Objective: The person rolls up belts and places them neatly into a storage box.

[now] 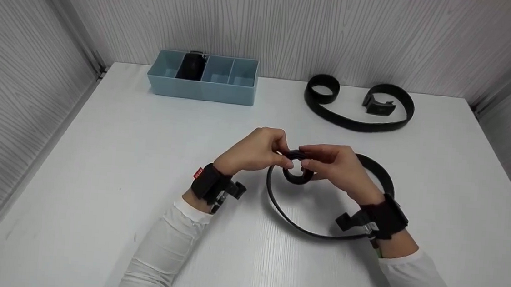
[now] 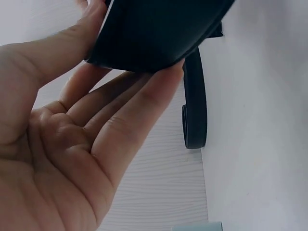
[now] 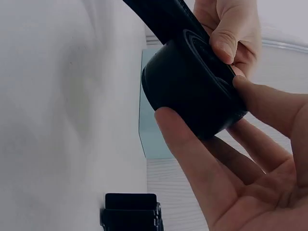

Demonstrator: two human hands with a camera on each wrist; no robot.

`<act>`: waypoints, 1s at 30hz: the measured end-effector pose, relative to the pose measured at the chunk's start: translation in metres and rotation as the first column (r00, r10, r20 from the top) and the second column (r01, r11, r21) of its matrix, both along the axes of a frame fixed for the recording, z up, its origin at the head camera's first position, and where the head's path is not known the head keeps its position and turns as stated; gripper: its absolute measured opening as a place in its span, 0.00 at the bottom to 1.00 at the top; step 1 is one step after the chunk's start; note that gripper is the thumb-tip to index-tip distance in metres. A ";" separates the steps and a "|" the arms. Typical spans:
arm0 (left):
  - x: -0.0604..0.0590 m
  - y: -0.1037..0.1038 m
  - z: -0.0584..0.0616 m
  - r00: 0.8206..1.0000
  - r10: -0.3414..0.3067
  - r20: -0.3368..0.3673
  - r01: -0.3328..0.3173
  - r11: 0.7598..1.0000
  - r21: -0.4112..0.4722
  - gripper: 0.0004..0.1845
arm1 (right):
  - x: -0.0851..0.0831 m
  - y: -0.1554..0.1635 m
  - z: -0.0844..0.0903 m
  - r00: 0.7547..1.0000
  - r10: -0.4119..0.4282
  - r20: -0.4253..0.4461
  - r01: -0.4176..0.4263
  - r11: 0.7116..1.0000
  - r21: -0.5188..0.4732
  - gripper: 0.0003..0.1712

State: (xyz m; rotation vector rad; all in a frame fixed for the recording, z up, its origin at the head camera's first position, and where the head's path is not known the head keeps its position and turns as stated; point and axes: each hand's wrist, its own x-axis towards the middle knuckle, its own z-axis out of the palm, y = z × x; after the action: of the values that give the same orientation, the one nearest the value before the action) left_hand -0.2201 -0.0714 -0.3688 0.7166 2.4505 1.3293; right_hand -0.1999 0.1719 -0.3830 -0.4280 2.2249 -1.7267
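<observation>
I see both hands pinching the rolled end of the black belt (image 1: 298, 167) mid-table; left hand (image 1: 254, 152) grips its left side, right hand (image 1: 333, 165) its right; the loose tail loops on the white table (image 1: 98, 172) beneath. Second belt (image 1: 358, 108) lies behind, apart; blue tray (image 1: 202, 89) sits back left.

The belt (image 1: 323, 203) between the hands was plain black, its rolled end (image 3: 192, 91) a matte black too. Behind it, a second belt (image 1: 357, 119) was the same black, buckle included. The tabletop (image 1: 122, 160) was white with a faint wood grain. Left of the second belt, the tray (image 1: 203, 84) was pale blue-grey, with something black in one compartment. The walls (image 1: 292, 27) were light grey with wavy grain lines. Both sleeves (image 1: 160, 250) were white; the wrist straps (image 1: 209, 185) were black, the left one bearing a small red tag.
</observation>
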 end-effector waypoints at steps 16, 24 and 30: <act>-0.001 0.001 0.001 0.995 0.096 0.006 -0.097 0.992 0.081 0.14 | 0.001 -0.006 -0.005 0.986 -0.163 0.041 0.168 0.962 -0.215 0.25; -0.001 0.001 0.001 0.999 0.029 -0.016 -0.028 0.999 0.042 0.11 | 0.001 -0.001 -0.001 0.998 -0.054 -0.020 0.053 0.998 -0.037 0.23; -0.001 0.002 0.000 0.999 0.050 0.002 -0.050 0.997 0.065 0.12 | 0.000 -0.002 -0.002 0.997 -0.079 -0.007 0.078 0.993 -0.088 0.23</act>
State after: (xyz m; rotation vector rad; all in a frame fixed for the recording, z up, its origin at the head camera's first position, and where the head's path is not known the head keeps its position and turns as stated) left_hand -0.2213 -0.0695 -0.3692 0.6751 2.4498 1.4339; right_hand -0.2000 0.1701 -0.3845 -0.3743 2.2070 -1.8713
